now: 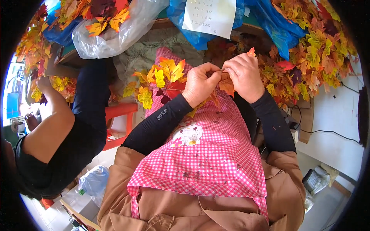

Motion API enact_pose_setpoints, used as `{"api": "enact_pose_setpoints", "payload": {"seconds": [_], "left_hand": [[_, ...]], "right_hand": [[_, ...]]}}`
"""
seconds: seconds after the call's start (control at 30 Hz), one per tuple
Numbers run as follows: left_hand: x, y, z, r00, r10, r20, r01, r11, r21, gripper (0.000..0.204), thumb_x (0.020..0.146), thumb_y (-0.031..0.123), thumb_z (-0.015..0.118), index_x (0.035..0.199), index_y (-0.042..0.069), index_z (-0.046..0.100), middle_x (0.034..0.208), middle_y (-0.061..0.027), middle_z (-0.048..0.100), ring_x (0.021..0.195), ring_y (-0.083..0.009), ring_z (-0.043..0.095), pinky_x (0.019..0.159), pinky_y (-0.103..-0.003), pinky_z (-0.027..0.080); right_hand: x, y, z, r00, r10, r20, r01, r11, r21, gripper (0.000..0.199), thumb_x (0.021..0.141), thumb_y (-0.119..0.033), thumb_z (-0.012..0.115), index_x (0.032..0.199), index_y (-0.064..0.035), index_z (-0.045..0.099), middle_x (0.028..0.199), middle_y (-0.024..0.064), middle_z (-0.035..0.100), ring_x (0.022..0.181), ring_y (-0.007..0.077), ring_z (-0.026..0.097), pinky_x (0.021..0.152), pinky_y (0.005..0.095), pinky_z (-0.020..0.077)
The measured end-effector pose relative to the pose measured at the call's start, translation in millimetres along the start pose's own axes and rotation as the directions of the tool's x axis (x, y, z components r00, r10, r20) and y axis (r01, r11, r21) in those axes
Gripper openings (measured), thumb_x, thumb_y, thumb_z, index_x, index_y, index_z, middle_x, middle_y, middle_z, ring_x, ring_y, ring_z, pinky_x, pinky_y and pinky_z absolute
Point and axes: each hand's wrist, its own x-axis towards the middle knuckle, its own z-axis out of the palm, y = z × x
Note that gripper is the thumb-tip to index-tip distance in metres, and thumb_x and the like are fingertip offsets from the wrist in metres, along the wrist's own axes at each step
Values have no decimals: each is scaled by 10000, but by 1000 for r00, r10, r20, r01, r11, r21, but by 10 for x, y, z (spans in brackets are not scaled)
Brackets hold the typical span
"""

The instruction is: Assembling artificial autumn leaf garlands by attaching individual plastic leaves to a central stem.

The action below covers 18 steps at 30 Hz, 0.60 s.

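My left hand (202, 82) and my right hand (244, 77) meet above my lap, the fingertips of both pinched together on a thin brown stem of artificial maple leaves. A spray of these maple leaves (171, 71), yellow, orange, red and dark purple, spreads out left of my left hand. Between the hands hangs an orange-brown leaf (226, 85). The small orange tip of a leaf (251, 52) shows above my right hand's knuckles. My fingers partly hide the exact spot they grip.
Heaps of artificial leaves (312, 57) fill the right side. Ahead, a clear plastic bag (111, 40), a blue bag (277, 34) and a handwritten paper sheet (210, 15) lie over the table edge. A co-worker (58, 127) sits at left beside a red stool (121, 111).
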Motion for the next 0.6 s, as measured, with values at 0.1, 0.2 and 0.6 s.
{"api": "enact_pose_setpoints", "payload": {"seconds": [0.1, 0.2, 0.6], "left_hand": [[-4, -92, 18, 999, 39, -28, -39, 999, 17, 91, 853, 47, 614, 884, -33, 644, 755, -27, 656, 670, -47, 575, 590, -209, 479], [-11, -134, 12, 999, 37, -28, -36, 999, 38, 88, 853, 51, 609, 872, -29, 638, 724, -19, 648, 652, -40, 567, 563, -209, 471], [-95, -140, 43, 1000, 22, 13, -23, 1000, 6, 110, 851, 46, 604, 920, -30, 644, 780, -43, 669, 719, -66, 598, 629, -225, 491]], "right_hand": [[-48, -1, 25, 999, 38, 23, -39, 997, 60, 72, 778, -26, 620, 846, -49, 618, 836, 64, 610, 884, 267, 549, 822, 385, 417], [-120, 2, 136, 997, 77, 12, -78, 984, 163, 61, 791, -23, 615, 852, -29, 619, 848, 80, 610, 874, 274, 556, 822, 385, 433], [-144, -96, 145, 988, 152, -12, -146, 966, 212, 63, 816, -37, 616, 875, -27, 633, 822, 85, 616, 870, 271, 560, 808, 379, 430]]}}
